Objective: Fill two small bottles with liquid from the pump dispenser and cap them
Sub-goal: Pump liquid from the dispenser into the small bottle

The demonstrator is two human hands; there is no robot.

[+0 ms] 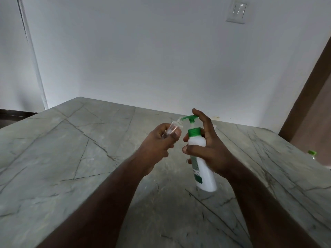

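While right hand (206,140) fingers curl around the pump dispenser (202,163), left hand (157,142) fingers pinch the small bottle (48,128).

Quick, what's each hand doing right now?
Left hand: holding small clear plastic bottle.
Right hand: gripping white pump dispenser with green top, finger on pump.

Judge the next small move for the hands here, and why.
Probably press the green pump head down with the right hand forefinger: the nozzle already meets the mouth of the clear small bottle tilted in the left hand, and the bottle looks mostly empty.
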